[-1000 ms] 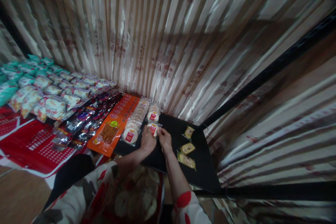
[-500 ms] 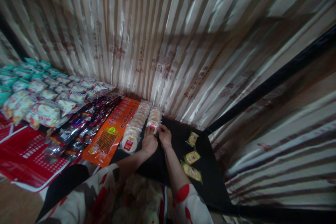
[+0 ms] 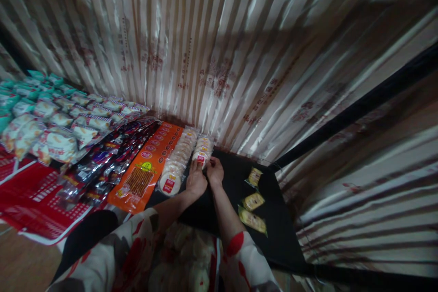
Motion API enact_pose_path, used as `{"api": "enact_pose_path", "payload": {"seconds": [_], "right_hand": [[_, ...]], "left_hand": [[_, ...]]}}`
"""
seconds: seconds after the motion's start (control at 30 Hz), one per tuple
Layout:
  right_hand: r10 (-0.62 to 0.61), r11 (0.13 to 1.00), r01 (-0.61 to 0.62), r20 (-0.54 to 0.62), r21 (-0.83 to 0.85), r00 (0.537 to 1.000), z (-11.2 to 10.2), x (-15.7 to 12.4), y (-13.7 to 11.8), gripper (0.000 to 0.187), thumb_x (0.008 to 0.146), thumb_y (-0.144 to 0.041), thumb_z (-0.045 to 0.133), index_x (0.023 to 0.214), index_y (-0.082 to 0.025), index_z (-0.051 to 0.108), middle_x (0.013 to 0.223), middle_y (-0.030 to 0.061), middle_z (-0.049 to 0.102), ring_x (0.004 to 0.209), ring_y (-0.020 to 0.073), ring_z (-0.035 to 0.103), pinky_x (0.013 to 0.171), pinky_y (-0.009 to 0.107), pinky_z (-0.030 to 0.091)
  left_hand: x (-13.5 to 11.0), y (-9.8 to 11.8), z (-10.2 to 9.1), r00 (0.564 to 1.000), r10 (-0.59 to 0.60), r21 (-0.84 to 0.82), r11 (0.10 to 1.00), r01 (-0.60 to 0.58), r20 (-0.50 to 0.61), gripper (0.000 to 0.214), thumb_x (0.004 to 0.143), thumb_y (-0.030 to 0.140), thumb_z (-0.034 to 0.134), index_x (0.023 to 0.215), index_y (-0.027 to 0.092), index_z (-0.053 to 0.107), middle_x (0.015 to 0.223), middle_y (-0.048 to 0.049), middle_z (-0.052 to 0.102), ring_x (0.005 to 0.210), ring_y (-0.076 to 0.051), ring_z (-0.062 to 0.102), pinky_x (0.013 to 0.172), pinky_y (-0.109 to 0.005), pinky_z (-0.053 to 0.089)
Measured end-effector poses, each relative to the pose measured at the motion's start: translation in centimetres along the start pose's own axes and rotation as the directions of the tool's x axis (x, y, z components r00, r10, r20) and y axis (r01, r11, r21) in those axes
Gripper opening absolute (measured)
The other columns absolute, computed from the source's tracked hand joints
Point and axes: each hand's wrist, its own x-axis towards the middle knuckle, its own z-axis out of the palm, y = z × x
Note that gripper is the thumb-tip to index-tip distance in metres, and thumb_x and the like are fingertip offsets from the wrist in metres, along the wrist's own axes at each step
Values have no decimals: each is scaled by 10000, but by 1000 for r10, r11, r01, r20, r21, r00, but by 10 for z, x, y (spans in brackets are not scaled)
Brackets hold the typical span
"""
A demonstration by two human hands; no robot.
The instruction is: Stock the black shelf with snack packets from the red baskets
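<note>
A short row of round white crackers in clear wrappers (image 3: pixel 204 144) lies on the black tabletop, each overlapping the one behind. My left hand (image 3: pixel 196 182) has its fingers closed at the near edge of the front wrapped cracker (image 3: pixel 201 159), which bears a red label. At that packet's right edge, my right hand (image 3: pixel 215 174) pinches with bent fingers; the fingertips are partly hidden. Just left of my hands runs a longer row of the same wrapped crackers (image 3: pixel 176 159), with a red label on its nearest packet.
Left of the crackers are orange stick-snack packs (image 3: pixel 143 169), dark shiny packets (image 3: pixel 109 159), white snack bags (image 3: pixel 61 143) and teal bags (image 3: pixel 23 91). Several small yellow packets (image 3: pixel 253 200) lie right on the black table (image 3: pixel 227 205). A red basket (image 3: pixel 41 205) stands lower left. Behind hangs a pleated curtain (image 3: pixel 178 45).
The view has shifted slightly. Both hands stay at the front wrapped cracker of the short row, with only slight finger movement. The rows and yellow packets keep their arrangement.
</note>
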Motion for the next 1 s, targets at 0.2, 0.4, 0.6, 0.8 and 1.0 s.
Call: {"api": "enact_pose_path", "payload": {"seconds": [0.2, 0.4, 0.6, 0.8, 1.0], "right_hand": [[23, 999, -23, -5, -49, 1000, -3, -9, 2, 382, 726, -338, 567, 1057, -149, 601, 924, 82, 661, 820, 185, 597, 758, 280, 437], [0, 1000, -2, -61, -29, 998, -13, -31, 8, 349, 734, -325, 558, 1032, -151, 607, 929, 77, 657, 789, 171, 597, 751, 280, 443], [-19, 1000, 18, -62, -22, 998, -29, -71, 17, 304, 762, -281, 488, 1005, -148, 614, 902, 80, 663, 795, 172, 605, 757, 277, 450], [-42, 999, 44, -54, 32, 998, -44, -114, 30, 306, 782, -260, 411, 976, -162, 627, 940, 79, 675, 847, 166, 615, 798, 277, 451], [-74, 993, 81, -81, 89, 994, -57, -151, 39, 304, 769, -226, 374, 911, -172, 638, 898, 68, 680, 818, 157, 623, 790, 277, 468]], "left_hand": [[-5, 0, -4, 1000, 1, 24, 1000, -2, 9, 557, 774, 29, 396, 1332, 33, 406, 1463, -151, 313, 1391, -245, 167, 1143, -345, 198], [-24, 3, -5, 999, 47, 73, 996, -49, 20, 502, 783, 36, 396, 1279, 61, 468, 1434, -136, 368, 1364, -216, 249, 1122, -338, 247], [-61, 8, -9, 995, 83, 99, 991, -88, 55, 373, 813, 63, 397, 1137, 119, 573, 1201, -108, 579, 1143, -193, 490, 1009, -301, 374], [-100, 6, -8, 981, 136, 111, 982, -152, 141, 338, 848, 79, 374, 1097, 154, 590, 1095, -82, 615, 1047, -178, 528, 952, -292, 397], [-132, 1, -9, 959, 218, 95, 967, -238, 182, 342, 839, 66, 366, 1074, 158, 597, 1042, -71, 620, 1005, -174, 536, 921, -279, 411]]}}
